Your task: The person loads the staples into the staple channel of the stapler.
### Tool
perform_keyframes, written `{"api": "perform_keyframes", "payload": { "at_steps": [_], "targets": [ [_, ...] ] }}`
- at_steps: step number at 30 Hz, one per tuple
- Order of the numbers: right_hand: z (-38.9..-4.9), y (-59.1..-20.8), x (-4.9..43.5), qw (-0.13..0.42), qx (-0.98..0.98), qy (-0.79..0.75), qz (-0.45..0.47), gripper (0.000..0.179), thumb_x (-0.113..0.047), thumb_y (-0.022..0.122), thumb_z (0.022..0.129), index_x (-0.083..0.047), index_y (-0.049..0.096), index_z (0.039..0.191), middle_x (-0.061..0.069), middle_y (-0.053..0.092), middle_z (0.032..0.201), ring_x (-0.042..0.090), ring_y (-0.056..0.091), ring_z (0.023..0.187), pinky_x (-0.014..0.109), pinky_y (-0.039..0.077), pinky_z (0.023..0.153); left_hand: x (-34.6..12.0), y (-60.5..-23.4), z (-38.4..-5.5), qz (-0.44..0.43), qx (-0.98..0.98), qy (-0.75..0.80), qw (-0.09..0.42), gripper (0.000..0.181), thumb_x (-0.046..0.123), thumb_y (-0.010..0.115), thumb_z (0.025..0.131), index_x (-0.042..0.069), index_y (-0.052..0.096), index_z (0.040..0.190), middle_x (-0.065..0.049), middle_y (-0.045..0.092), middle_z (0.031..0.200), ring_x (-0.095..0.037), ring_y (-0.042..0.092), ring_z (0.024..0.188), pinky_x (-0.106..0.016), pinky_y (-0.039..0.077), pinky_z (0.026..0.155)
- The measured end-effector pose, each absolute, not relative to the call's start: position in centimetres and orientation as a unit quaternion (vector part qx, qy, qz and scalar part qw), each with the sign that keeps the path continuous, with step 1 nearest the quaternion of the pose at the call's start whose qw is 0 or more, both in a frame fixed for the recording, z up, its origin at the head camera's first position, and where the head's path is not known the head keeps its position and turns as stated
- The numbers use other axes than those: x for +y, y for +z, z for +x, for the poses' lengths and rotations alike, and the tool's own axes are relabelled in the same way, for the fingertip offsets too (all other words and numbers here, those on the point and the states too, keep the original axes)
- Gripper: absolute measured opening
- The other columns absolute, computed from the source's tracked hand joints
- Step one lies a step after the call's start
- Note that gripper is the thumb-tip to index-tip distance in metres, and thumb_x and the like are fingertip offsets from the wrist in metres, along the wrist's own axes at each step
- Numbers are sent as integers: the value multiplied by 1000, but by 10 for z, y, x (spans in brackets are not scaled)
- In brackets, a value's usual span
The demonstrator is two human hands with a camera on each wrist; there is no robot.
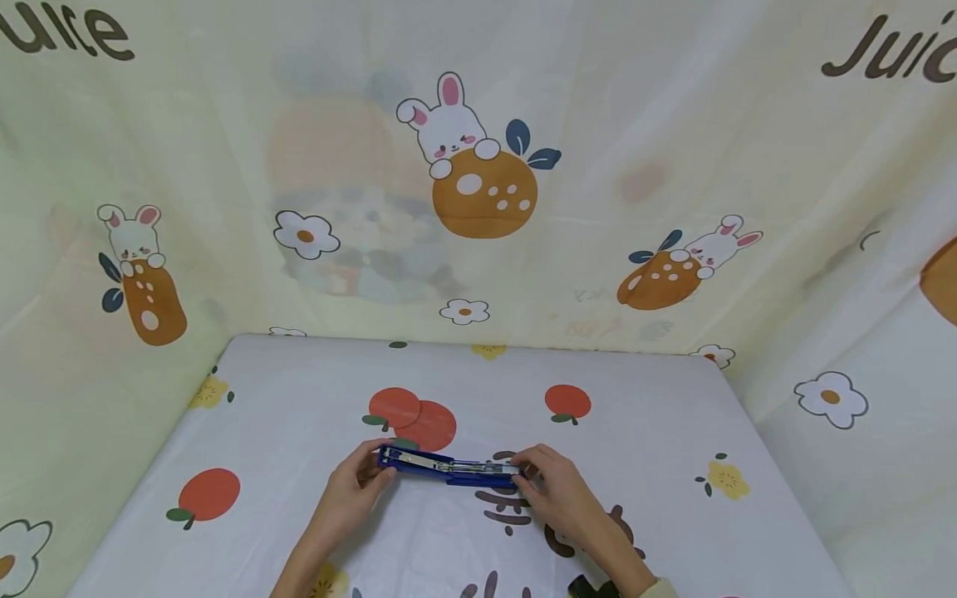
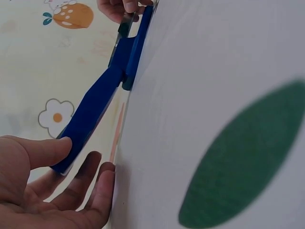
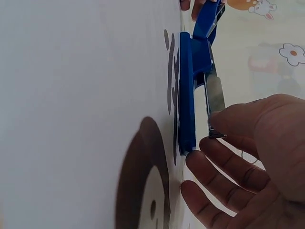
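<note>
A blue stapler (image 1: 478, 479) lies opened out on the table, its top cover (image 2: 93, 107) swung up and back to the left. My left hand (image 1: 357, 480) pinches the free end of that cover between thumb and fingers, a little above the cloth. At the other end, my right hand (image 1: 555, 488) pinches the tip of the metal staple channel (image 3: 215, 98) with thumb and forefinger. The blue base (image 3: 187, 95) rests on the tabletop below the channel, with a gap between them. Whether staples sit in the channel is too small to tell.
A white cloth (image 1: 314, 374) printed with red fruit and yellow flowers covers the table. Pale curtains (image 1: 568, 274) with rabbit prints stand behind it and along both sides. Near my right forearm is a black object (image 1: 591, 587), partly cut off by the lower frame edge.
</note>
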State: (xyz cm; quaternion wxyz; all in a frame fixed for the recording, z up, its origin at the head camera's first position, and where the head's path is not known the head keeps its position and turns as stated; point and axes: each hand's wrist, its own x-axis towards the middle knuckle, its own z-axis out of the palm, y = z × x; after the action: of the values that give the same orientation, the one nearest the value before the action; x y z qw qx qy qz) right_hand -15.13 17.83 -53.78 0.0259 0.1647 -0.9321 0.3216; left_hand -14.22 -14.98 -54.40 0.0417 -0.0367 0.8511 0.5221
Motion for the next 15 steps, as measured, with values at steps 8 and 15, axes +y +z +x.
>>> {"api": "perform_keyframes", "payload": {
  "at_steps": [8,15],
  "targets": [
    [-150,-537,178,22,-934,320,155,21,-12,82,93,-14,75,113,-3,72,103,8,65,89,22,57,77,-151,-545,-143,-35,849,526,42,42,12,72,101,21,64,141,-4,75,114,-14,65,102,-25,57,88],
    [-150,-539,179,20,-932,336,136,20,-12,82,92,-14,76,111,-5,72,99,8,65,88,23,56,79,-151,-546,-142,-27,845,533,36,42,10,72,100,19,65,141,-4,76,113,-13,66,102,-23,57,87]
  ]
}}
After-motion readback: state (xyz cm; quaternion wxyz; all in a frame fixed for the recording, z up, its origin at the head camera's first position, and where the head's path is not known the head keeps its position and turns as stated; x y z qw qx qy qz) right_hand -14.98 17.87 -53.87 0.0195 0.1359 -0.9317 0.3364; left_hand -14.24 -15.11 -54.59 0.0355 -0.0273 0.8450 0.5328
